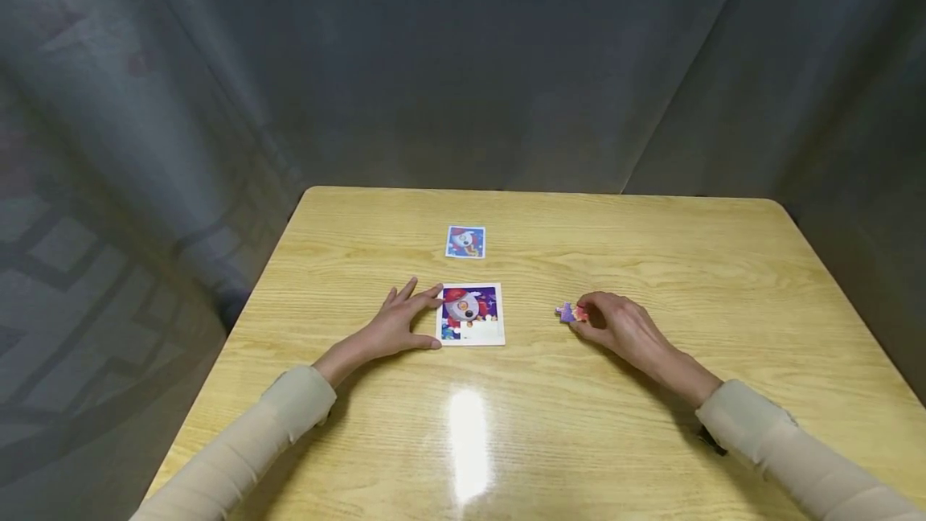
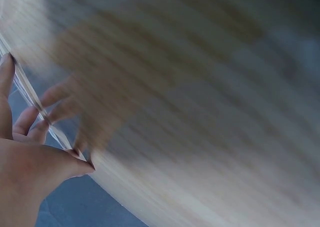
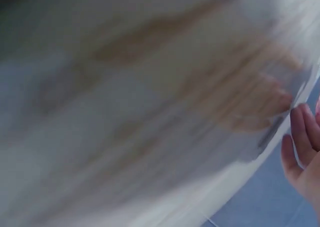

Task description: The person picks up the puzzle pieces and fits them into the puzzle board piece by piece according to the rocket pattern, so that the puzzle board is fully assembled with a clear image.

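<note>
A square jigsaw puzzle (image 1: 469,313) in a white frame lies on the table; its picture shows a white and red rocket-like figure, and the bare white base shows at the lower right. My left hand (image 1: 394,326) rests at the frame's left side, index finger and thumb spread along that edge. In the left wrist view the left hand (image 2: 30,162) touches a thin edge on the table top. To the right, my right hand (image 1: 624,330) pinches a red and orange puzzle piece (image 1: 579,313), beside a purple piece (image 1: 566,312). Whether these two are joined I cannot tell.
A small picture card (image 1: 465,242) with a similar image lies behind the puzzle. Everything sits on a glossy wood-grain table (image 1: 651,248). Grey curtains (image 1: 463,71) hang beyond its back edge and at both sides.
</note>
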A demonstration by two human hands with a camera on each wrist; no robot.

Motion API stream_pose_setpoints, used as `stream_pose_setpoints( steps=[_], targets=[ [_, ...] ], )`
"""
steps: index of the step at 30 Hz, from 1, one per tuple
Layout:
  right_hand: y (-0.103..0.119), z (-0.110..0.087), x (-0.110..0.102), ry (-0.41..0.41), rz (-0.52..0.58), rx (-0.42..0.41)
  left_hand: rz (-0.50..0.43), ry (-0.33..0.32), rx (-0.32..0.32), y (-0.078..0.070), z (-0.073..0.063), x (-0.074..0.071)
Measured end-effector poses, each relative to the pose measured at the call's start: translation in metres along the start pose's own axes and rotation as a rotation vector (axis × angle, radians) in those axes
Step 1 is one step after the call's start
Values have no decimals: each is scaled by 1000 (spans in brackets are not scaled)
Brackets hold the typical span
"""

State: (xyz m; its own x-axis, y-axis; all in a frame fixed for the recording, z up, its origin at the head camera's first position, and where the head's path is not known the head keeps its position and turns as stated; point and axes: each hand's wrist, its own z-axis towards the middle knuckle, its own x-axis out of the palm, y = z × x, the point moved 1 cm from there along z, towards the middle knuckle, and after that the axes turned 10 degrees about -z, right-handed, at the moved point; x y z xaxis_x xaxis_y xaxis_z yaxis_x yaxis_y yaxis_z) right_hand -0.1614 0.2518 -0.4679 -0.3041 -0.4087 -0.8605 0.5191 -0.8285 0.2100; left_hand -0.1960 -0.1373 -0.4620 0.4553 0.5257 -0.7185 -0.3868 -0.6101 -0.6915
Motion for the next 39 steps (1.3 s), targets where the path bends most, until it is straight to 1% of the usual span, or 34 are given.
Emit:
stream_pose_setpoints(
  steps=[4,9,14,20,24,28,36,39],
  targets=[
    [3,1,-2,26,14,17,8,1,1,0,0,0],
    [3,2,-2,63,21,7,9,6,-12,1,0,1],
    [2,2,-3,117,40,52,7,4,-10,0,0,0],
    [4,2,-4,147,43,81,10,5,-13,0,0,1],
    [7,2,-4,175,12,136,8,3,-12,0,-1,0],
    [12,1,-2,190,-49,184,6,6,-12,1,-1,0],
    [19,3,2,90,-59,200,16,-11,5,3,0,1],
    [19,4,3,75,-42,211,14,-7,4,3,0,1]
  ],
)
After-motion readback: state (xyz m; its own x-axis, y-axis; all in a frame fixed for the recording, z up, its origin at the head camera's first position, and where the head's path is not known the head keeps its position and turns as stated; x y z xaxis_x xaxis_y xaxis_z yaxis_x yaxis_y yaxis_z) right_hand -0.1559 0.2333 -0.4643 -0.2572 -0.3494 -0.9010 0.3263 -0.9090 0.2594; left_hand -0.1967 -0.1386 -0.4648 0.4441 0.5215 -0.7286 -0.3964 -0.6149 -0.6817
